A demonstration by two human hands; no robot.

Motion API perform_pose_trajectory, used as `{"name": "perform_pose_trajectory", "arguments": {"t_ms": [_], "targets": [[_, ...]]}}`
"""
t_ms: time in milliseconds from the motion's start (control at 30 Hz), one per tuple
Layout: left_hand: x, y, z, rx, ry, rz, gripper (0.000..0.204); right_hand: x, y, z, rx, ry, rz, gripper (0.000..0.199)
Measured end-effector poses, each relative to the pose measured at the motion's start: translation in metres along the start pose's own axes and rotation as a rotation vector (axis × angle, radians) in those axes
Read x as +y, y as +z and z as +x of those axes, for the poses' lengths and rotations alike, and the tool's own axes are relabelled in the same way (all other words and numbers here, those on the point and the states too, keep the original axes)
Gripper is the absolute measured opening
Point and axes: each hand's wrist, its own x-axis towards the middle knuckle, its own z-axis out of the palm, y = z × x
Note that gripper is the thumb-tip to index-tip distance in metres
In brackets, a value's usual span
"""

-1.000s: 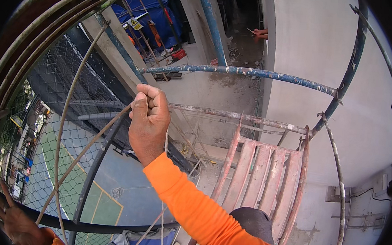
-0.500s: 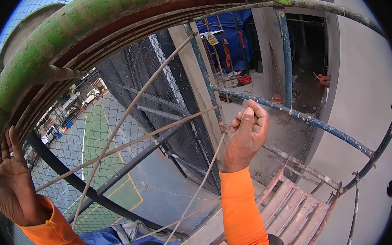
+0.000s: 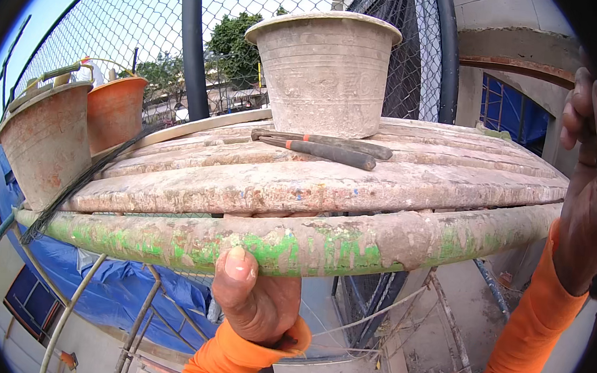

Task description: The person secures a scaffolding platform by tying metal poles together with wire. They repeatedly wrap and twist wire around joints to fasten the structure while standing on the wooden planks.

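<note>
While the person hung below the platform, their left hand (image 3: 256, 302) gripped the green-stained scaffold pipe (image 3: 322, 241) from underneath, fingers wrapped round it, thumb pressed on its front. At the right edge, the right hand (image 3: 582, 188) had its fingers curled, though on what I could not tell. Beyond, pliers (image 3: 319, 146) lay on the planks (image 3: 243, 175) before a grey bucket (image 3: 325, 69).

A thick round scaffold pipe (image 3: 294, 246) ran left to right across the near edge of the plank platform, roughly level and bowed by the lens. Its green paint was worn and patchy, crusted with grey-brown cement. The left hand (image 3: 256, 299) gripped it from below, thumb pressed against its near face.
</note>
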Motion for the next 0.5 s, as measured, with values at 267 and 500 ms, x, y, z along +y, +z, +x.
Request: {"name": "perform_pose_trajectory", "arguments": {"t_ms": [267,500], "targets": [[0.005,-0.010,-0.008,0.114,-0.122,-0.039,0.072,0.022,0.178,0.048,-1.232,0.153,-0.248,0.049],[0.010,-0.028,-0.006,0.051,-0.036,-0.069,0.038,0.038,0.192,0.031,-1.370,0.146,-0.303,0.033]]}}
